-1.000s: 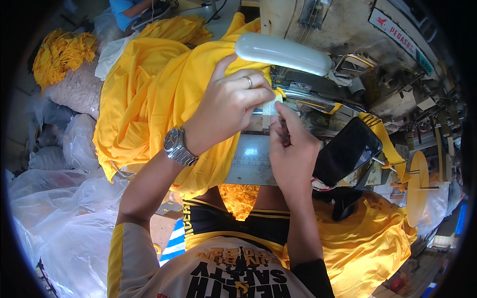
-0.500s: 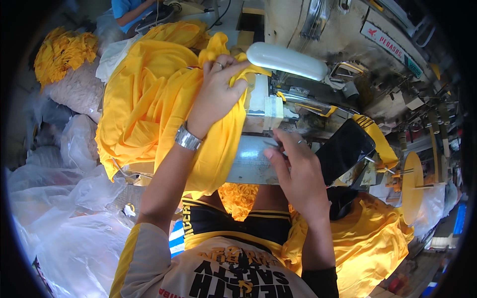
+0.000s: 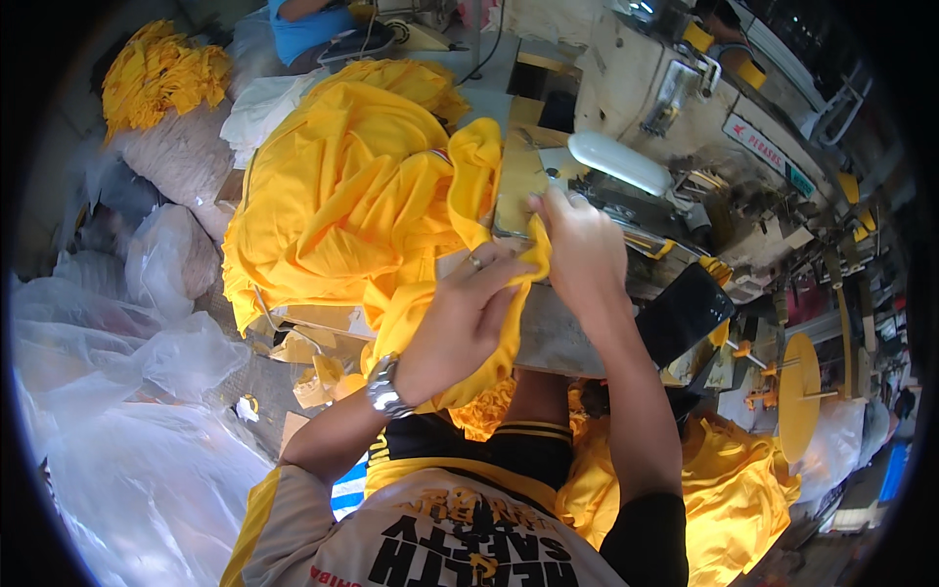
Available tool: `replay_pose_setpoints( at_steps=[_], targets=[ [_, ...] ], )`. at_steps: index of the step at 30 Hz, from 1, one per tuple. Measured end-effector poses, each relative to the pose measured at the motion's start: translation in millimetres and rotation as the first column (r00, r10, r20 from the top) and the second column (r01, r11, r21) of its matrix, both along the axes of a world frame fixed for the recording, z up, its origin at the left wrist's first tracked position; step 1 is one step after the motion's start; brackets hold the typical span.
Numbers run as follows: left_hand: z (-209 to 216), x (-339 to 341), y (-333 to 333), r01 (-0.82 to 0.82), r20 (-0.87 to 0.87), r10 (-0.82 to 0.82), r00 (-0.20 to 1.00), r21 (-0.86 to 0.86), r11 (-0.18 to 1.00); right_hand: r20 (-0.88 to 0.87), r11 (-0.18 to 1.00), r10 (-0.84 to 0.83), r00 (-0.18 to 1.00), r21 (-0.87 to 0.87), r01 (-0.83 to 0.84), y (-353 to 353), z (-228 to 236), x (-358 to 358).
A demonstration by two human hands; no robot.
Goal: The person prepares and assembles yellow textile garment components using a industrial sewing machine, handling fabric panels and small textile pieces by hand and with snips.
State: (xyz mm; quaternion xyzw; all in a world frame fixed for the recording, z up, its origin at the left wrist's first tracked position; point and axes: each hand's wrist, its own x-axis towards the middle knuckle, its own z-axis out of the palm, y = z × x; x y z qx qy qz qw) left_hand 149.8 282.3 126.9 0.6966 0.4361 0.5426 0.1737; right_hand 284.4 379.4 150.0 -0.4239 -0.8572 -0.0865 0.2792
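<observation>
A large yellow garment (image 3: 337,196) lies bunched on the sewing table, and part of it hangs over the front edge toward my lap. My left hand (image 3: 468,313), with a ring and a metal watch at the wrist, is closed on a fold of this cloth. Close beside it, my right hand (image 3: 585,240) has its fingers bent in at the end of the same fold, apparently pinching its edge; its fingertips are partly hidden. Just beyond the right hand is the sewing machine (image 3: 704,122), with a long white rounded piece (image 3: 618,163) at its front.
A black phone (image 3: 685,311) stands right of my right forearm. More yellow cloth (image 3: 714,479) is heaped at lower right, near a yellow disc (image 3: 799,396). Clear plastic bags (image 3: 147,470) fill the left. A person in blue (image 3: 303,34) sits at the far left.
My left hand has drawn the cloth back from the machine toward me. My right hand has moved forward and now meets the cloth. The view has shifted slightly.
</observation>
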Motion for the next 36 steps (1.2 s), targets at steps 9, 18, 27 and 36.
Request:
replay_pose_setpoints(
  at_steps=[9, 18, 27, 36],
  targets=[
    [67, -172, -88, -0.481, 0.476, 0.318, 0.820, 0.274, 0.833, -0.575, 0.740, 0.366, 0.732, -0.297, -0.604, -30, 10, -42],
    [179, -308, -41, -0.820, 0.239, 0.835, 0.496, 0.445, 0.360, -0.414, 0.830, 0.343, 0.843, -0.287, -0.479, -37, -7, -90],
    [105, -183, 95, -0.458, -0.537, 0.549, 0.640, 0.307, 0.834, -0.565, 0.946, -0.319, 0.760, -0.141, 0.292, -83, 30, 153],
    [14, 75, 63, 0.180, -0.413, 0.004, 0.911, 0.405, 0.896, -0.803, 0.784, -0.482, 0.350, -0.574, -0.237, -56, -18, 200]
  ],
)
